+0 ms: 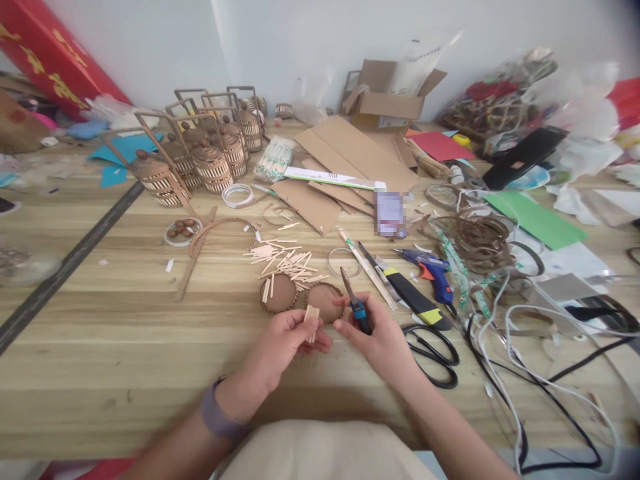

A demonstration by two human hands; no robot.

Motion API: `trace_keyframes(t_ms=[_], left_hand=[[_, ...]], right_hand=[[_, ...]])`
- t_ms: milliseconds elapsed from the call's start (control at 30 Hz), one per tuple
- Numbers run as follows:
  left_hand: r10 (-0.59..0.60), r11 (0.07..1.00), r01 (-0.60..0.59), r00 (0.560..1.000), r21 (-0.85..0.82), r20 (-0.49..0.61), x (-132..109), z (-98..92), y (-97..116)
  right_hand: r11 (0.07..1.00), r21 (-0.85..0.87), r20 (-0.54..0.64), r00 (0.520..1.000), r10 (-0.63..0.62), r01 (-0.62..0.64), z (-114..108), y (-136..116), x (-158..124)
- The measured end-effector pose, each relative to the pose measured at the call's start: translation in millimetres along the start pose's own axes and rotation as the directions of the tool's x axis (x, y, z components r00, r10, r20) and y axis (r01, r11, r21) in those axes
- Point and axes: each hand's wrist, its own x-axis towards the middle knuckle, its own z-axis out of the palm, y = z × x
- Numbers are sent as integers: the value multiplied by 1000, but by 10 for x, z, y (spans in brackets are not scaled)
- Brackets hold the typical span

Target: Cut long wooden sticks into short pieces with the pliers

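Observation:
My left hand (287, 340) pinches a small bundle of short wooden sticks (312, 323) between thumb and fingers. In my right hand (377, 333) is a pointed tool with a blue and black handle (359, 312), perhaps pliers; its tip points up and away from me. Just beyond my hands lie two round brown discs with raised rims, a left one (283, 294) and a right one (323, 300). A few sticks rest on the left disc. Behind the discs spreads a loose pile of short sticks (293, 263).
Black scissors (435, 357), a utility knife (415, 297) and a blue glue gun (433, 267) lie right, near tangled cables (510, 373). Several small lantern-like baskets with handles (213, 163) stand back left. Cardboard (350, 147) and a bowl of brown beads (183, 231) lie farther off.

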Motion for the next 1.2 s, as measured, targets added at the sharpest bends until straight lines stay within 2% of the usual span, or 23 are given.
trace_keyframes(t_ms=[133, 233, 300, 367, 500, 667, 867, 900, 967, 1000, 1033, 1067, 1133, 1200], left_hand=[[25, 998, -20, 995, 53, -94, 15, -111, 104], [90, 989, -70, 984, 130, -155, 83, -239, 201], [159, 969, -115, 967, 219, -197, 144, -319, 284], [240, 922, -146, 942, 357, -234, 207, -381, 379], [423, 743, -170, 868, 647, -258, 326, -458, 558], [581, 617, -178, 760, 766, -292, 470, -525, 686], [663, 591, -217, 679, 777, -315, 501, -563, 762], [665, 603, -227, 672, 765, -325, 470, -537, 762], [645, 645, -259, 689, 719, -330, 381, -441, 734], [611, 678, -288, 732, 676, -301, 330, -375, 700], [563, 712, -320, 792, 625, -236, 279, -300, 652], [497, 754, -329, 851, 568, -167, 231, -222, 591], [386, 824, -329, 922, 460, -33, 158, -73, 440], [310, 880, -301, 950, 368, 36, 117, 42, 283]], right_hand=[[953, -301, -94, 994, -49, 19, -217, 84, 97], [785, -618, -153, 986, -62, -47, -372, 170, 221], [691, -717, -186, 981, -57, -96, -447, 215, 316], [654, -746, -209, 977, -51, -125, -485, 239, 407], [614, -779, -204, 978, -49, -132, -464, 236, 543], [661, -740, -198, 979, -39, -123, -407, 231, 622], [844, -519, -247, 969, 4, -136, -517, 158, 582], [880, -456, -251, 968, 11, -128, -529, 125, 551], [977, -180, -247, 966, 69, -116, -515, 42, 467], [992, 54, -228, 966, 125, -116, -486, -5, 418], [943, 309, -186, 965, 187, -124, -443, -54, 368], [849, 510, -133, 963, 236, -138, -388, -101, 318], [689, 708, -52, 961, 271, -155, -250, -182, 227], [648, 745, -15, 969, 247, -154, -99, -228, 153]])
